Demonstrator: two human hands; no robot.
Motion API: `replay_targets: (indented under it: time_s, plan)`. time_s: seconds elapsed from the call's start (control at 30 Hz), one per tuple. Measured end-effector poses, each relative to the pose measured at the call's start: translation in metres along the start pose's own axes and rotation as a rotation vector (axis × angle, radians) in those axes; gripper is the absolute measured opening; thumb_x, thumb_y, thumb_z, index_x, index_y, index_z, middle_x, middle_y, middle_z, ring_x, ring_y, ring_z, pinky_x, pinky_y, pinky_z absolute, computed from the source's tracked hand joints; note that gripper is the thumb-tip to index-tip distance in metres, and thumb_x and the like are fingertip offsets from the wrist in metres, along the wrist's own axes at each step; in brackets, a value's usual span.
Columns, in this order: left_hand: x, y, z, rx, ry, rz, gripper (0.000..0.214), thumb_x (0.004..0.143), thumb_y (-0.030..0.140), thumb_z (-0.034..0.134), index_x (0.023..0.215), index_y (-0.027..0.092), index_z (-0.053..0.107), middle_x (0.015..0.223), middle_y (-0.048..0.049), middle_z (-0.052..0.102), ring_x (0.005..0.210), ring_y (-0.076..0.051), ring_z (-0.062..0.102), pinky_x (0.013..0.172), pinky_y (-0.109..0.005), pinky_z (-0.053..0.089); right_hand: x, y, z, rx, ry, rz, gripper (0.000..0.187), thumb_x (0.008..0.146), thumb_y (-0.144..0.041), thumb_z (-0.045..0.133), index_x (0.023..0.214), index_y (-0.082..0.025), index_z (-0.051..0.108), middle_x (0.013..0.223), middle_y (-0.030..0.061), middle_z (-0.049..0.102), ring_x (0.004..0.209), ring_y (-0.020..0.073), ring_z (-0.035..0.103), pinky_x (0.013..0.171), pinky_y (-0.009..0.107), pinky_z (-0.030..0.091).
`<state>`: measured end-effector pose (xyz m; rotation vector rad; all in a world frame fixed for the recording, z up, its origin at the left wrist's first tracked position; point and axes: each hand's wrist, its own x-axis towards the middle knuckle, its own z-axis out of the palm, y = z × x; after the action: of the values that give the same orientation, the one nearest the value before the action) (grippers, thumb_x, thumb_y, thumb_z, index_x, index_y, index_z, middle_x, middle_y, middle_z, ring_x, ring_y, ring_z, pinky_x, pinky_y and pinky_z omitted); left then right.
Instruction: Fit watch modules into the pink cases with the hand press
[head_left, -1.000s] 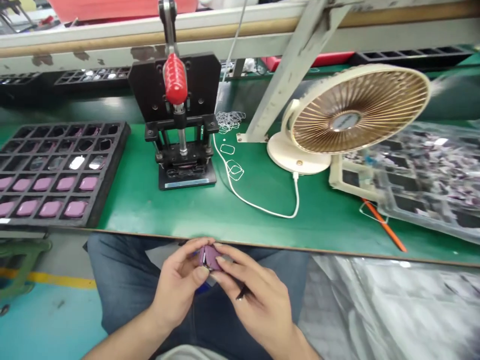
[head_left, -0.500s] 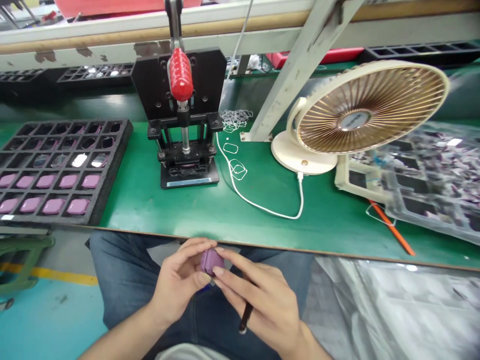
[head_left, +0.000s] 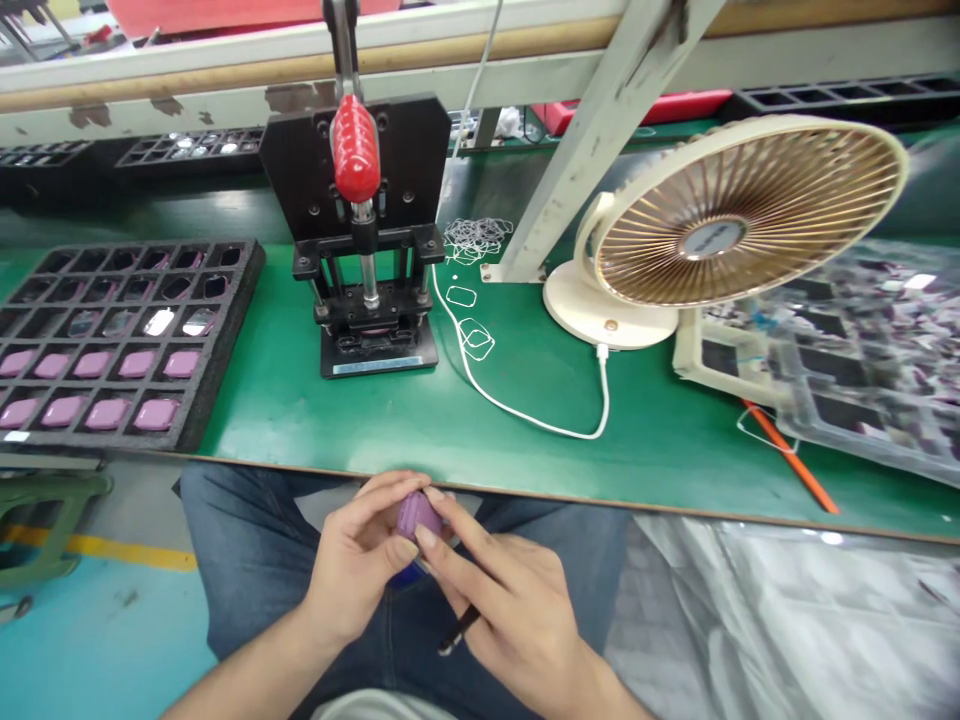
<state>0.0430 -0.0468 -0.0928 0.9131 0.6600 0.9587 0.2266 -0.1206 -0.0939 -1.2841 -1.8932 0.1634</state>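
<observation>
Over my lap, just below the bench edge, my left hand (head_left: 356, 560) grips a small purple rounded-square case (head_left: 417, 513) between thumb and fingers. From the other side, my right hand (head_left: 510, 600) presses its thumb and fingertips on the same case. A dark pen-like tool (head_left: 459, 632) is tucked in my right hand, its end sticking out below the fingers. Similar purple pieces (head_left: 156, 413) sit in the front rows of a dark foam tray (head_left: 196, 400) at the left; pieces with dark or shiny faces fill other pockets.
A black hand press (head_left: 379, 345) with a red handle (head_left: 355, 150) stands on the green bench (head_left: 360, 425). Thin white rings (head_left: 476, 338) lie beside it. Further right are a cream fan (head_left: 611, 310) with a white cable (head_left: 517, 412), an orange stick (head_left: 795, 465) and a clear plastic tray (head_left: 847, 440).
The purple case has tilted slightly and shifted a little left in my fingers. My right thumb and fingers have moved over its face, and the dark tool has swung left.
</observation>
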Motion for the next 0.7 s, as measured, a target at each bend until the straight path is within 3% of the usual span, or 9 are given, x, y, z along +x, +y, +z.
replay_targets:
  time_s: [0.1,0.2,0.27,0.37,0.47,0.6,0.7]
  plan:
    - [-0.003,0.001,0.004,-0.010,0.009,-0.016,0.039,0.093,0.035,0.084,0.132,0.030,0.081,0.146,-0.0132,0.068,0.132,-0.038,0.070,0.116,-0.053,0.054,0.000,-0.002,0.012,-0.013,0.052,0.023,0.053,0.100,0.000,0.051,0.147,-0.021,0.065,0.149,0.0170,0.068,0.097,0.0187,0.081,0.073,0.031,0.064]
    - [-0.007,0.003,0.006,0.031,0.149,-0.048,0.036,0.093,0.034,0.085,0.128,0.028,0.082,0.130,-0.0113,0.078,0.120,-0.029,0.075,0.107,-0.038,0.058,0.009,-0.007,0.017,0.018,0.140,0.058,0.042,0.102,-0.008,0.063,0.142,-0.019,0.065,0.142,0.0174,0.072,0.110,0.0216,0.079,0.082,0.030,0.065]
    - [-0.007,0.007,0.008,-0.003,0.203,-0.059,0.028,0.093,0.033,0.085,0.120,0.026,0.084,0.113,-0.0097,0.083,0.102,-0.023,0.079,0.096,-0.032,0.062,0.018,-0.012,0.013,0.044,0.186,0.164,0.035,0.102,-0.022,0.072,0.136,-0.018,0.064,0.131,0.0173,0.074,0.110,0.0239,0.078,0.082,0.032,0.065]
    - [-0.006,0.016,0.010,-0.094,0.164,-0.051,0.022,0.091,0.033,0.087,0.110,0.024,0.086,0.100,-0.0089,0.084,0.089,-0.020,0.078,0.086,-0.030,0.063,0.031,-0.017,0.005,0.106,0.058,0.261,0.020,0.105,-0.037,0.066,0.118,-0.021,0.064,0.100,0.0076,0.072,0.083,0.0195,0.073,0.065,0.029,0.056]
    - [-0.003,0.018,0.012,-0.144,0.158,-0.070,0.019,0.087,0.033,0.091,0.103,0.023,0.087,0.095,-0.0083,0.083,0.086,-0.018,0.077,0.082,-0.026,0.062,0.036,-0.018,0.003,0.101,-0.115,0.160,0.015,0.108,-0.031,0.054,0.098,-0.022,0.060,0.081,0.0011,0.063,0.065,0.0151,0.060,0.058,0.030,0.041]
    - [-0.002,0.015,0.012,-0.110,0.165,-0.024,0.017,0.088,0.035,0.089,0.103,0.026,0.088,0.094,-0.0077,0.082,0.087,-0.019,0.078,0.084,-0.027,0.063,0.039,-0.015,0.007,0.154,-0.061,0.103,0.018,0.105,-0.021,0.052,0.087,-0.022,0.052,0.073,-0.0017,0.054,0.059,0.0136,0.048,0.057,0.031,0.032]
    - [0.000,0.022,0.001,0.224,0.095,0.136,0.026,0.093,0.029,0.085,0.119,0.030,0.086,0.112,-0.0112,0.082,0.104,-0.024,0.079,0.096,-0.034,0.064,0.045,-0.014,0.005,0.382,-0.063,0.235,0.025,0.110,-0.027,0.050,0.085,-0.022,0.051,0.072,-0.0027,0.051,0.062,0.0130,0.047,0.059,0.029,0.034]
